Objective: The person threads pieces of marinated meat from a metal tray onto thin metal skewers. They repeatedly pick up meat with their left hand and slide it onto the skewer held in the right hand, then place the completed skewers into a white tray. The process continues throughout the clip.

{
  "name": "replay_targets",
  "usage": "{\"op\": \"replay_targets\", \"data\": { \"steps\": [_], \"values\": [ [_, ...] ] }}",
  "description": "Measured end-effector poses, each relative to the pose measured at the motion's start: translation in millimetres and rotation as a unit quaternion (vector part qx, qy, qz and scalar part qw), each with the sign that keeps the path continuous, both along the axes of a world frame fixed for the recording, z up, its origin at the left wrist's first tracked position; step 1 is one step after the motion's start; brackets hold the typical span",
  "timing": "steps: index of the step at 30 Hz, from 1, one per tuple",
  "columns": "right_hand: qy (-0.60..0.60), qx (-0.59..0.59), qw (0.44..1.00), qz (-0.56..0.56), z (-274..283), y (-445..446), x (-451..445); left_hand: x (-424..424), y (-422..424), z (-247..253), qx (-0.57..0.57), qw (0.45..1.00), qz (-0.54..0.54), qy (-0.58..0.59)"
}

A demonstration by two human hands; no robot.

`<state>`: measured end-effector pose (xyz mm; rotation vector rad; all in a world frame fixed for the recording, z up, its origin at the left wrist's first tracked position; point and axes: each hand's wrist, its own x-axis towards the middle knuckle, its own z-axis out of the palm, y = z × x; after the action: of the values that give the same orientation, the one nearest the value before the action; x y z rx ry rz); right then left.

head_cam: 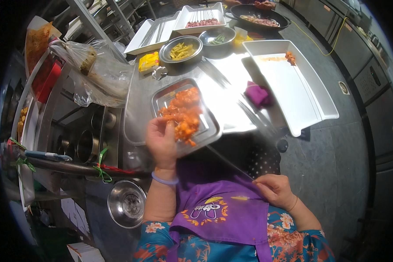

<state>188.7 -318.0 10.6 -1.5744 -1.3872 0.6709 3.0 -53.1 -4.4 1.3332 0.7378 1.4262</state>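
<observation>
My left hand [162, 137] is at the near left of a steel tray [213, 126], thumb and fingers pinched on a piece of the orange-red marinated meat [183, 101] heaped there. Low at the right, in front of the purple apron, my right hand [276, 191] holds the end of a thin metal skewer [231, 163]. The skewer slants up and left towards the tray; its far tip cannot be made out. More metal skewers [255, 116] lie on the steel table, by a crumpled purple cloth [258, 94]. A long white tray [291, 85] at the right has a small clump of orange-red meat [290, 58] at its far end.
Steel bowls with yellow-green peppers [182, 51] and green pieces [217, 39] stand beyond, beside a yellow packet [149, 63]. Farther off are a white tray of skewered meat [203, 23] and a black pan [260, 16], with another person's hands near it. A plastic bag [101, 80] hangs at the left.
</observation>
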Motion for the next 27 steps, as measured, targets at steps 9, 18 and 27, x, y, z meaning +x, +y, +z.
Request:
{"op": "replay_targets", "data": {
  "steps": [9, 18, 27],
  "values": [
    [0.000, 0.002, 1.000, 0.000, 1.9, 0.9, -0.7, 0.4, 3.5, -2.2, -0.041, 0.998, -0.021, -0.048],
    [0.011, -0.003, 1.000, -0.005, 2.4, 1.3, -2.2, -2.3, 4.5, -4.8, 0.025, 0.999, 0.005, 0.032],
    [-0.017, 0.020, 1.000, 0.016, -1.1, 3.1, -4.8, -4.4, 3.6, -1.3, 0.042, 0.998, 0.007, 0.035]
  ]
}}
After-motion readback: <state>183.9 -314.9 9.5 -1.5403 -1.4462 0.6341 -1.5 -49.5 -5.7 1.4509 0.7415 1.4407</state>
